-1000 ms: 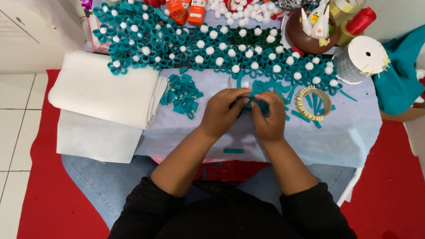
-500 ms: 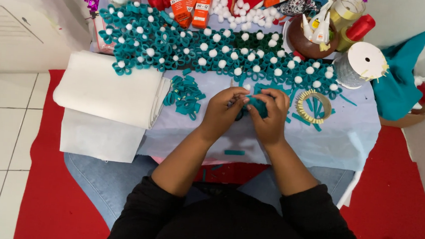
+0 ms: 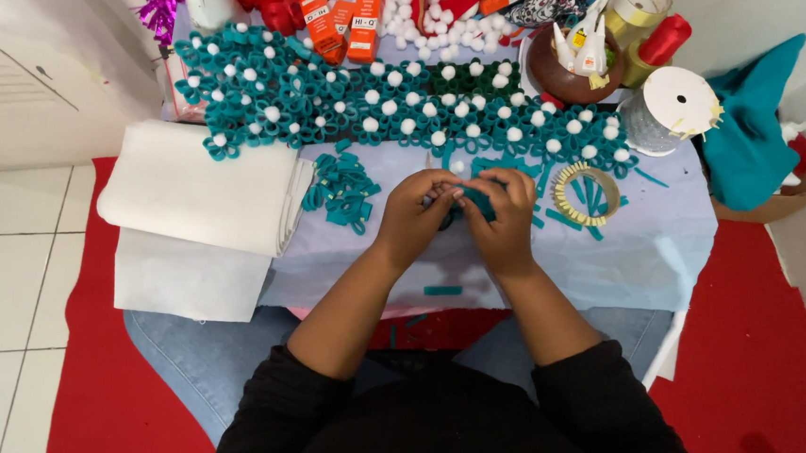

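Note:
Both hands meet over the middle of a low table covered with a pale lilac cloth [image 3: 646, 262]. My left hand [image 3: 415, 213] and my right hand [image 3: 503, 222] pinch a small teal felt piece [image 3: 477, 201] between their fingertips. A pile of teal felt loops [image 3: 341, 190] lies just left of my left hand. Behind the hands runs a wide band of teal felt flowers with white pompom centres [image 3: 383, 107]. Right of my right hand lies a yellow tape ring [image 3: 587, 194] with teal strips in and around it.
Folded white felt [image 3: 198, 188] lies at the left, partly off the table. At the back are orange boxes [image 3: 342, 19], white pompoms, a brown bowl with glue tubes [image 3: 575, 64] and a ribbon spool [image 3: 671, 108]. A teal cloth [image 3: 750, 128] sits at the right, on a red floor mat [image 3: 771, 375].
The hands stay together on the teal piece, with only small finger movement. The view has shifted slightly between frames.

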